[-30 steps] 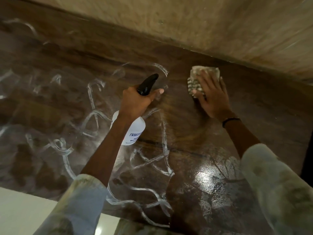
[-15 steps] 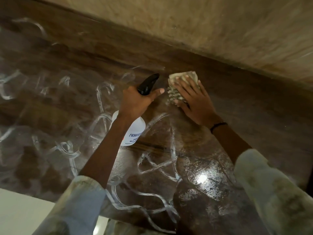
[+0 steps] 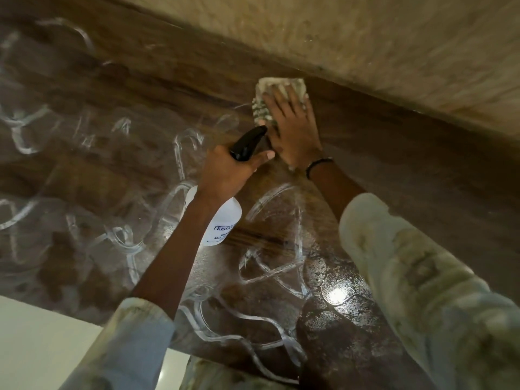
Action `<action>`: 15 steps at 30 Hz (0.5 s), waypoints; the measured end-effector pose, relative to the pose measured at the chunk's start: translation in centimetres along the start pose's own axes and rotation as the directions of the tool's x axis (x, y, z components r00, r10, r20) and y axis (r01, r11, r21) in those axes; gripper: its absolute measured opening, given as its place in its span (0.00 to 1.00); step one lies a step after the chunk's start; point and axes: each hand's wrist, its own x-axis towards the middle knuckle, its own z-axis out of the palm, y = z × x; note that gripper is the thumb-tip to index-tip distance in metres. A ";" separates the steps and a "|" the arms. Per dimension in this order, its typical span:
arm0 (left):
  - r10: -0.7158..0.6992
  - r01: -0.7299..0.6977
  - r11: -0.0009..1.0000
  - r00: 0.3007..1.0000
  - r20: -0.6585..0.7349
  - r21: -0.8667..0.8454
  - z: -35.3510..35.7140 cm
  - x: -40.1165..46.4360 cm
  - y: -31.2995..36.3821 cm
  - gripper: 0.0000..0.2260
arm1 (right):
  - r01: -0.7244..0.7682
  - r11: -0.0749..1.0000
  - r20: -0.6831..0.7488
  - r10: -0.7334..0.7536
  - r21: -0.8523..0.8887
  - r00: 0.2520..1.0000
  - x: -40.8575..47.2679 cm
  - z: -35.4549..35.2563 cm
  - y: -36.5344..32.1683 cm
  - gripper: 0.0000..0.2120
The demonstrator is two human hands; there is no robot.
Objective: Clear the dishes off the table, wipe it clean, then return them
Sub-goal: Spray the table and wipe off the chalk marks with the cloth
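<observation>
While our right hand [image 3: 292,130] lies flat with its fingers straight, pressing the folded cloth [image 3: 278,91] onto the desk [image 3: 394,153] close to the far edge by the wall [image 3: 365,38], our left hand [image 3: 228,171] keeps a clenched grip round the neck of a spray bottle [image 3: 225,218], thumb along the black trigger head. The bottle hangs tilted below the wrist, just beside the right hand. Its white label shows "KISSA", the rest hidden or too small for us to read. The dark wood-grain desk is glossy and wet, streaked with pale curling lines and one bright glare spot. A dark band circles our right wrist. Pale floor shows at lower left.
</observation>
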 end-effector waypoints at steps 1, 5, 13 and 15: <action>-0.001 0.001 1.000 1.000 0.001 0.019 0.0 -0.2 -0.2 0.22 | 0.075 0.997 0.018 -0.075 -0.007 0.997 -1.2 0.2 -0.1 0.27; 0.031 -0.039 0.993 0.997 0.065 0.115 0.1 -1.4 -1.2 0.23 | 0.133 0.990 0.019 -0.132 -0.036 0.991 -6.4 0.2 3.7 0.25; 0.019 -0.079 0.947 0.981 0.194 0.310 0.8 -5.0 -4.4 0.20 | -0.284 0.957 -0.092 0.289 0.065 0.953 -14.3 0.8 6.6 0.26; 0.028 -0.092 0.922 0.985 0.172 0.377 1.1 -5.9 -5.1 0.23 | -0.290 0.955 -0.093 0.295 0.065 0.951 -15.3 1.0 6.4 0.26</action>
